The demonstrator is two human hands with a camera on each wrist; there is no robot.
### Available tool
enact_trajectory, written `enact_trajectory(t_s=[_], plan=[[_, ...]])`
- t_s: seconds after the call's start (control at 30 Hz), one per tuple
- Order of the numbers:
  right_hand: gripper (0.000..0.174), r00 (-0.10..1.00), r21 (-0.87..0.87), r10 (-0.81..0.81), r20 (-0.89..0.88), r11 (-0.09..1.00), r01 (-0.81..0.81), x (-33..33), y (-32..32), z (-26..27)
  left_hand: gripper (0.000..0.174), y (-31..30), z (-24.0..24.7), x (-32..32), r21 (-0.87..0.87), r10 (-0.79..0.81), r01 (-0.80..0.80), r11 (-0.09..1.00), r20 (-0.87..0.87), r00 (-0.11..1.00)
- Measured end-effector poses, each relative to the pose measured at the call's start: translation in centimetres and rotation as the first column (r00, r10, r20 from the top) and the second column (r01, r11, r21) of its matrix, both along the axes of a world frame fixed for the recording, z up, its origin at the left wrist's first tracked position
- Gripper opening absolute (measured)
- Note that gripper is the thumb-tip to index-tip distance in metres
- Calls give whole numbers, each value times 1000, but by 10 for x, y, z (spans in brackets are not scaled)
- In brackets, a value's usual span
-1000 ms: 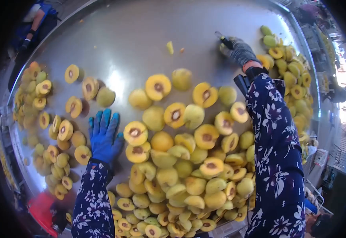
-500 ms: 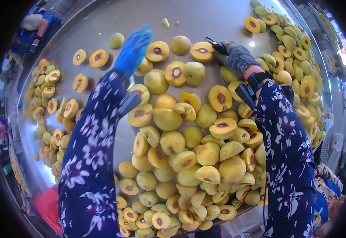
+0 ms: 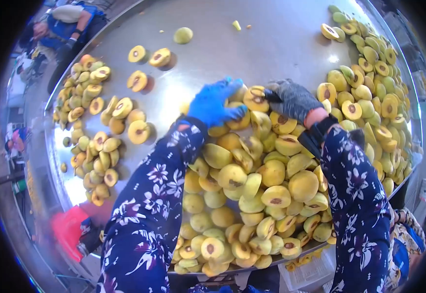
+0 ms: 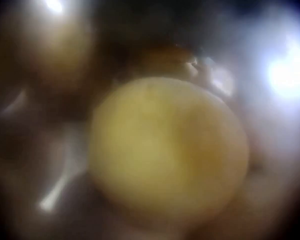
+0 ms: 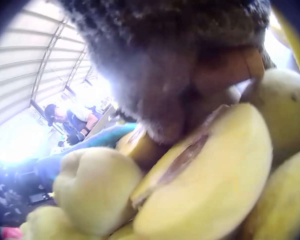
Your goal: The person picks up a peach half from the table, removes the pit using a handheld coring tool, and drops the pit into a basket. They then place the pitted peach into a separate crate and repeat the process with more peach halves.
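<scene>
In a blue glove, my left hand (image 3: 215, 103) lies with spread fingers against the far edge of a big heap of halved yellow peaches (image 3: 276, 196). My right hand (image 3: 293, 100), gloved in grey knit, grips a small black-handled tool (image 3: 272, 95) whose tip is hidden. Between the two hands sits a peach half (image 3: 256, 99), cut face showing, beside the tool. The left wrist view is blurred around one round peach (image 4: 170, 150). Close under the grey glove (image 5: 160, 75), the right wrist view has a cut peach half (image 5: 215, 175).
More peach halves are banked along the right rim (image 3: 369, 97), and smaller clusters (image 3: 95, 161) lie to the left. Loose halves (image 3: 137, 80) are scattered on the metal table (image 3: 281, 34). Another person (image 3: 71, 24) is at the far left; a red sleeve (image 3: 71, 227) shows at lower left.
My left hand has swung from the table's left side to the far edge of the peaches. My right hand has come back toward the heap. The farthest peaches now sit closer in against it.
</scene>
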State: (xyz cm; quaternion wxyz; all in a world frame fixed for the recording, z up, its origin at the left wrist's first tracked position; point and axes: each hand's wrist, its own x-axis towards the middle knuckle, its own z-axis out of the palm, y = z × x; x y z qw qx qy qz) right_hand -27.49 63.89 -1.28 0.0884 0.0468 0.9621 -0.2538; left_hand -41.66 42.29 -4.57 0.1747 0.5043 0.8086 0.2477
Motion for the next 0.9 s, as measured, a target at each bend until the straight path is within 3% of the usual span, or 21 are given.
enact_trajectory(t_s=[0.07, 0.13, 0.17, 0.23, 0.27, 0.4, 0.47, 0.57, 0.6, 0.67, 0.73, 0.8, 0.87, 0.9], plan=[[40, 996, 51, 56, 73, 997, -60, 2, -19, 7, 78, -25, 5, 15, -5, -12, 12, 1000, 44, 999], [39, 962, 216, 241, -126, 953, -211, 7, -34, -10, 83, -48, -2, 22, 41, -67, 62, 997, 133, 989], [37, 978, 155, 197, 76, 966, -206, 8, -36, -8, 80, -61, -10, 26, 23, -78, 76, 997, 108, 991], [37, 971, 141, 226, 72, 962, -235, 9, -52, -6, 77, -80, -3, 37, -40, -135, 138, 990, 70, 988], [41, 965, 138, 213, 152, 963, -234, 3, -60, 2, 77, -90, -2, 42, -48, -175, 177, 983, 55, 983], [43, 902, 79, 345, 259, 923, -376, -5, -80, 4, 77, -124, 7, 59, -82, -134, 152, 985, 194, 972], [43, 875, 67, 398, 276, 900, -430, -5, -90, 12, 77, -139, 1, 62, -46, -182, 190, 981, 146, 972], [28, 758, -37, 452, 470, 868, -495, -13, -107, 30, 76, -159, 6, 76, -53, -189, 204, 978, 208, 960], [28, 758, -29, 455, 467, 865, -501, -13, -110, 27, 76, -163, 12, 81, -85, -188, 218, 972, 266, 945], [41, 708, 27, 578, 406, 767, -642, -12, -117, 19, 84, -185, 2, 95, -3, -205, 208, 978, 151, 967], [27, 757, 33, 642, 121, 760, -649, 1, -115, 1, 86, -204, 12, 115, -56, -139, 146, 988, 119, 983], [22, 761, 102, 611, 216, 761, -640, 10, -134, 6, 80, -226, 14, 135, -112, -129, 136, 984, 63, 990], [22, 797, 138, 553, 244, 794, -593, 17, -153, 16, 72, -238, 28, 145, -173, -104, 125, 977, 123, 987], [22, 833, 131, 485, 267, 838, -530, 24, -166, 25, 70, -245, 27, 150, -115, -102, 114, 987, 104, 989]])
